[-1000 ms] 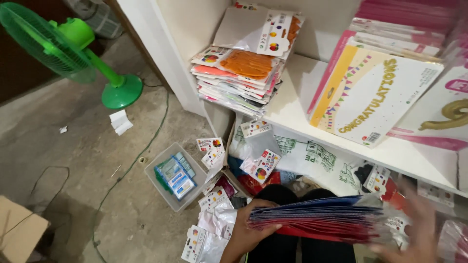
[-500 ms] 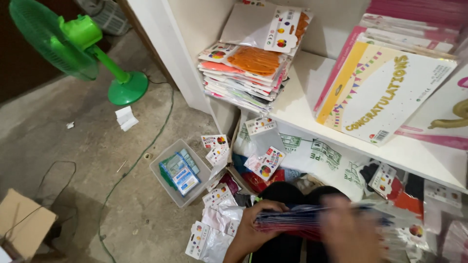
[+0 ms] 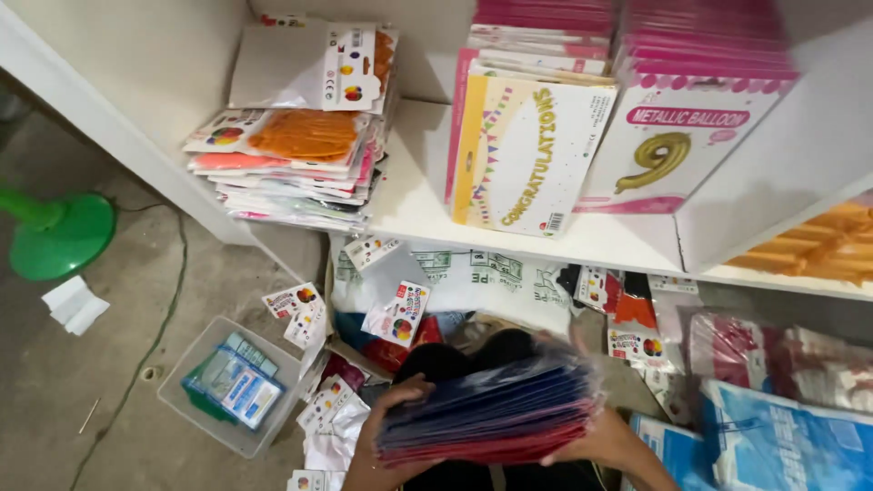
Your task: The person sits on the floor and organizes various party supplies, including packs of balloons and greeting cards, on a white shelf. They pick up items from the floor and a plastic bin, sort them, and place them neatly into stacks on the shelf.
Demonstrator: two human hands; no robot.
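Head view: two hands, left hand and right hand, around one stack of packets.

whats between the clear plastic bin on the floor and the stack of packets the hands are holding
In the head view, loose balloon packets with white header cards lie on the floor between the clear plastic bin and the stack of flat packets, which the left hand and right hand hold.

Packet stack between left hand and right hand, below shelf; bin left.
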